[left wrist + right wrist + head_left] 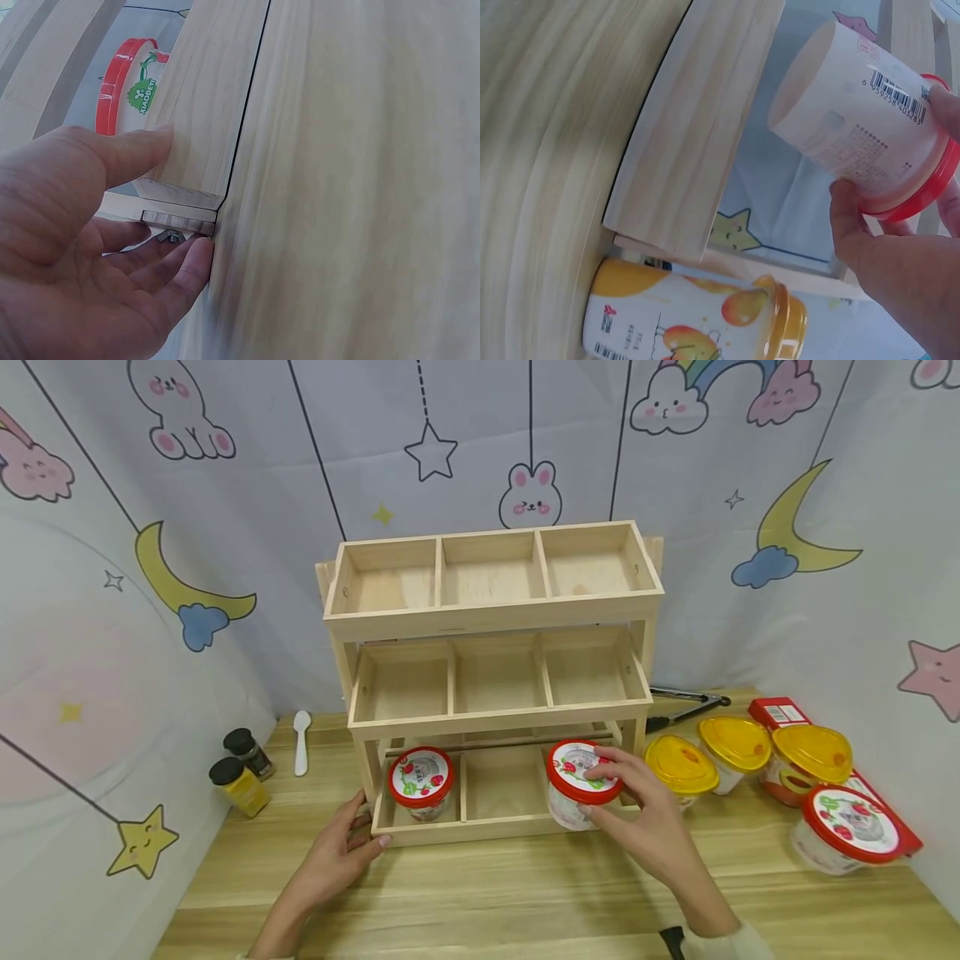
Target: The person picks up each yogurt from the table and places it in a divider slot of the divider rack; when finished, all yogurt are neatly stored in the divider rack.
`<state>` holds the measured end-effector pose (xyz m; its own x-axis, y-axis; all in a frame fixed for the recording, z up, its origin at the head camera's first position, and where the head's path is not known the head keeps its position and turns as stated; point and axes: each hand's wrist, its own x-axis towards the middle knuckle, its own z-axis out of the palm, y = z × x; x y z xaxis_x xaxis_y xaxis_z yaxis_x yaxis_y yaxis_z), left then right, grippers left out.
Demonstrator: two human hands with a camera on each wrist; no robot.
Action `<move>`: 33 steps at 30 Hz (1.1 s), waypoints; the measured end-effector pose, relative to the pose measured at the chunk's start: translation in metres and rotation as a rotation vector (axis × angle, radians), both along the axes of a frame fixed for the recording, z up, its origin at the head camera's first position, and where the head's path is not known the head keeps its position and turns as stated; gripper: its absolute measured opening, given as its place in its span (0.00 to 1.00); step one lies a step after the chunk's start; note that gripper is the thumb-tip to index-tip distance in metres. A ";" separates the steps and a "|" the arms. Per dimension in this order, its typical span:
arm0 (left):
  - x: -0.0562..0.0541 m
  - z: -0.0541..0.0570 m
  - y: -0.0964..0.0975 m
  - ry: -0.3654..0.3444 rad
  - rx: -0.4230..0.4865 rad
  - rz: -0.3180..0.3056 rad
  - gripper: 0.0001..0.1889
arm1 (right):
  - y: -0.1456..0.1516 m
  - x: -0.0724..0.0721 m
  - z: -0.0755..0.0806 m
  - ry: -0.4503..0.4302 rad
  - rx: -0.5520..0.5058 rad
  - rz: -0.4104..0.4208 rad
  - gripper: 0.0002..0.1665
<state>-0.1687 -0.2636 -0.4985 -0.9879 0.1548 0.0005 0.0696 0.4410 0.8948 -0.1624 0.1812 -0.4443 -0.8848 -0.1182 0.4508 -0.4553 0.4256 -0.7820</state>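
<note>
A three-tier wooden rack (495, 625) stands against the backdrop, each tier split into three compartments. My left hand (333, 856) grips its bottom front left corner; in the left wrist view the thumb (139, 154) lies on the front board and the fingers are around the side. My right hand (652, 818) holds a white tub (567, 810) with a red strawberry lid at the bottom tier's right compartment. In the right wrist view the tub (847, 112) is tilted, its base above the front board (690, 127). A similar red-lidded tub (422, 781) sits in the bottom left compartment.
Right of the rack are several yellow-lidded tubs (735, 743), another red-lidded tub (851, 827), a red box (780, 713) and black-tipped tongs (682, 710). On the left lie a white spoon (302, 743) and two black-capped jars (243, 785).
</note>
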 end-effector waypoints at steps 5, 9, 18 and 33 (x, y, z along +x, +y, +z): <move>0.000 0.001 0.000 -0.003 0.003 -0.004 0.48 | -0.007 -0.006 -0.001 0.033 -0.020 0.018 0.23; 0.001 0.001 0.000 -0.008 0.004 -0.003 0.48 | -0.012 -0.010 -0.001 0.039 -0.057 0.063 0.24; 0.001 0.000 -0.001 -0.020 0.006 0.000 0.48 | -0.026 -0.020 -0.001 0.073 -0.003 0.086 0.25; 0.003 0.003 -0.001 -0.022 -0.004 0.000 0.48 | -0.052 -0.031 -0.003 0.105 0.056 0.062 0.25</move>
<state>-0.1660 -0.2645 -0.4957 -0.9878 0.1543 -0.0221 0.0494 0.4443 0.8945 -0.1931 0.1291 -0.4469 -0.8234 -0.1991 0.5314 -0.5601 0.4359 -0.7045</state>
